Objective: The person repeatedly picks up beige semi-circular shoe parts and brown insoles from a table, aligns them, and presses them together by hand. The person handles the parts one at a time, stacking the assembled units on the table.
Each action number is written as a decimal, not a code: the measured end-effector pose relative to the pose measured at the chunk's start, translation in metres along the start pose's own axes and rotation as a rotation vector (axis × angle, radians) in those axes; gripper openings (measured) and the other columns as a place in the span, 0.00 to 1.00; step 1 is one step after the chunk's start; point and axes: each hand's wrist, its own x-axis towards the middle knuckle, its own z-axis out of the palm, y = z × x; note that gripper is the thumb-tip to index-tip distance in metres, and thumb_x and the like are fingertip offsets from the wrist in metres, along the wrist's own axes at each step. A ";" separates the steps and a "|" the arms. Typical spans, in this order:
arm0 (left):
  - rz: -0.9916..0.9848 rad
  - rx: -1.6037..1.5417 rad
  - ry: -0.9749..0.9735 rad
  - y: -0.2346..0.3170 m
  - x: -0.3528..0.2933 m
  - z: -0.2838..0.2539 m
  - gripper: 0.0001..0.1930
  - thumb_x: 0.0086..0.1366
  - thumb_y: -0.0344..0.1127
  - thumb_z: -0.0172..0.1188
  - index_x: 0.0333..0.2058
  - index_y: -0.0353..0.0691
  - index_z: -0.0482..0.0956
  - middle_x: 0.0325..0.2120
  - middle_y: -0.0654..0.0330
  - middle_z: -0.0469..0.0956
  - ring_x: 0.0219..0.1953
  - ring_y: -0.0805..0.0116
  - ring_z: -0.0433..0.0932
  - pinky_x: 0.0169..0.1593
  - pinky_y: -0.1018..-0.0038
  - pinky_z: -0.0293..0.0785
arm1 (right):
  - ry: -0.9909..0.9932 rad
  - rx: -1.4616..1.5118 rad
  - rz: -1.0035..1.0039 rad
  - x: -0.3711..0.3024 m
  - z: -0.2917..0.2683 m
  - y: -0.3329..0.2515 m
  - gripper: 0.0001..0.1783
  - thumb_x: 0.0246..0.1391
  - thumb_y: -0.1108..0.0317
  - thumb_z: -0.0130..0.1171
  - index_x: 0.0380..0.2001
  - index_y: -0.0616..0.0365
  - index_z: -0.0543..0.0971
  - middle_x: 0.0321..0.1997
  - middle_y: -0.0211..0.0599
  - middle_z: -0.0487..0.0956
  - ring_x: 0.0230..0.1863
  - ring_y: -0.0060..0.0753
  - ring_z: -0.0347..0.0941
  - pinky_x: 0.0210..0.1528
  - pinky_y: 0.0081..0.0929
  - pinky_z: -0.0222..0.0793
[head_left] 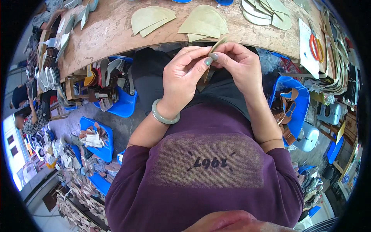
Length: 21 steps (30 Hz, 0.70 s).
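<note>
Both hands meet over the lap, just below the table [116, 34] edge. The olive piece [217, 44] stands between them, long axis tilted up and rightward. The left hand [181, 77] pinches its lower part, thumb closed against forefinger; the right hand [235, 63] fingers close on its upper edge.

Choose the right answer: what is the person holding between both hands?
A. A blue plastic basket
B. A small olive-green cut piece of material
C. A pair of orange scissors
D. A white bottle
B: the left hand and right hand pinch a small olive-green piece between their fingertips, in front of the wooden table, where similar pieces lie.
</note>
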 end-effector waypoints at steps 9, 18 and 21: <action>0.161 0.302 0.061 -0.012 -0.002 0.001 0.11 0.60 0.21 0.61 0.42 0.33 0.81 0.37 0.57 0.80 0.38 0.71 0.79 0.43 0.78 0.75 | 0.012 -0.045 0.034 -0.002 0.001 0.002 0.09 0.58 0.71 0.59 0.38 0.66 0.81 0.31 0.30 0.82 0.32 0.16 0.77 0.37 0.16 0.74; 0.314 0.533 0.054 -0.009 0.001 0.002 0.12 0.57 0.20 0.62 0.41 0.34 0.82 0.36 0.55 0.80 0.37 0.67 0.80 0.41 0.76 0.76 | -0.015 -0.081 0.044 -0.002 -0.002 0.001 0.10 0.58 0.71 0.58 0.39 0.66 0.81 0.31 0.30 0.81 0.32 0.18 0.78 0.37 0.17 0.76; 0.311 0.543 0.061 -0.009 0.000 0.004 0.12 0.57 0.20 0.63 0.40 0.34 0.82 0.36 0.55 0.80 0.37 0.66 0.81 0.41 0.75 0.76 | -0.004 -0.088 0.042 -0.002 0.000 0.001 0.10 0.59 0.71 0.58 0.39 0.67 0.81 0.31 0.31 0.82 0.32 0.19 0.79 0.36 0.17 0.76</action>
